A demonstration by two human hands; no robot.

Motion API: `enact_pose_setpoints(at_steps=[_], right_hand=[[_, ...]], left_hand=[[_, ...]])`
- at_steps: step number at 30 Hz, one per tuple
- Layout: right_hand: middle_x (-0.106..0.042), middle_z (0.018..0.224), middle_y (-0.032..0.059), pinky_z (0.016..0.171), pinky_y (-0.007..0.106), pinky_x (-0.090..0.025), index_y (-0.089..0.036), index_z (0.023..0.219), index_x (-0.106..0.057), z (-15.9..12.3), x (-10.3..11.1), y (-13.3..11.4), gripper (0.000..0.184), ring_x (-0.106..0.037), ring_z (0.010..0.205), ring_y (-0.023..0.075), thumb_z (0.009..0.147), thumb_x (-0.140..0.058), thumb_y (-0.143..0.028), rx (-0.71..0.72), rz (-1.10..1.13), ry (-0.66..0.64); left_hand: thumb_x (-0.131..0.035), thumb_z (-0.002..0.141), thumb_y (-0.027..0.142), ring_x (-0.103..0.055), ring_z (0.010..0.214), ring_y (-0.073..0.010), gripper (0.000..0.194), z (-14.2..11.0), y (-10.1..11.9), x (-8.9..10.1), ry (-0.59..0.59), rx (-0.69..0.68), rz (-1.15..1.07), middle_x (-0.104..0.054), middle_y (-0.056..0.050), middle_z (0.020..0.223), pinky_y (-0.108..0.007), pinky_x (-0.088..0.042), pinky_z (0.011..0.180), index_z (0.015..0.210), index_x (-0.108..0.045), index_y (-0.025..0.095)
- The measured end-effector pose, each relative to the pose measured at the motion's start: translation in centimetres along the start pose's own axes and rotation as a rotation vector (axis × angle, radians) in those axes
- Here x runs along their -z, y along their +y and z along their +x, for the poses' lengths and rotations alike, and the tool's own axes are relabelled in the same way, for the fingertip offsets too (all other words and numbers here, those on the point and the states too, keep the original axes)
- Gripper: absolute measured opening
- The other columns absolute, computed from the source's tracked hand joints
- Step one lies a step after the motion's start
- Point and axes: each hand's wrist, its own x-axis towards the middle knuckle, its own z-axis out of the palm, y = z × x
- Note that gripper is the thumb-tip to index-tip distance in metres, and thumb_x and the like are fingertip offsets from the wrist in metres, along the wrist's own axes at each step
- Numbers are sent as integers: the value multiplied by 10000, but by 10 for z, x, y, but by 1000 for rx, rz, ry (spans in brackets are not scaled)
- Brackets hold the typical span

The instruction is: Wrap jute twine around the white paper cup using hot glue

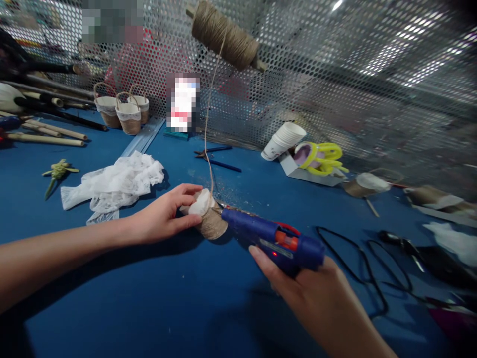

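My left hand (173,214) is closed round the white end of a small paper cup (214,223) wrapped partly in brown twine. The cup lies tilted just above or on the blue table; I cannot tell which. A strand of twine (207,124) runs from it up to a large spool (225,37). In my right hand (298,283) is a blue hot glue gun (257,228) with a red light lit on its side. Its nozzle points left, at the twine on the cup's side.
White lace (119,181) lies left of my hand. Pliers (219,159) rest behind the cup. Several finished baskets (128,119) stand at the back left, near bamboo sticks (48,139). Stacked paper cups (283,139) lean at the back right. A black cord (357,258) loops on the right.
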Motion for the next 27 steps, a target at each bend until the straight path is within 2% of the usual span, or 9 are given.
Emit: enact_pose_setpoints(at_steps=[7,12,15,17,22,27], right_hand=[[-695,660,9,580,258,-547,-215,753,-608,0,-1,-2,134,-654,564,181,775,-524,-317,-51,1,-19],[-681,637,14,630,257,-541,-219,705,-602,0,3,-1,149,-652,593,176,779,-529,-325,-36,-50,-34],[-699,691,30,608,256,-541,-216,765,-620,1,3,-4,161,-659,613,184,789,-499,-319,9,-24,-27],[-696,677,31,563,245,-537,-217,736,-610,1,2,-5,170,-657,588,179,791,-486,-319,-7,-4,-18],[-525,378,-35,363,234,-439,-228,590,-539,1,2,1,232,-523,331,129,780,-505,-356,-48,-64,-13],[-478,342,-42,368,249,-414,-239,531,-495,3,3,8,289,-471,288,120,794,-480,-357,-6,-124,10]], left_hand=[[-486,828,248,-369,1228,-223,149,1,-1,1,-28,-34,8,-405,-98,1296,-385,-309,1031,904,-586,169],[-476,831,231,-358,1238,-211,138,2,-1,1,-36,-28,4,-389,-106,1311,-380,-307,1037,891,-578,160],[-471,834,226,-360,1238,-199,150,2,-1,1,-35,-51,-1,-397,-104,1303,-374,-309,1039,922,-580,170],[-469,837,228,-359,1240,-195,158,2,-1,1,-35,-57,-2,-397,-104,1305,-375,-306,1041,938,-579,175],[-476,833,238,-336,1259,-209,142,1,-1,2,-48,-36,10,-382,-108,1330,-389,-302,1044,900,-575,162],[-480,830,232,-343,1258,-208,123,1,-1,3,-58,-41,20,-385,-102,1336,-395,-307,1042,886,-566,165]])
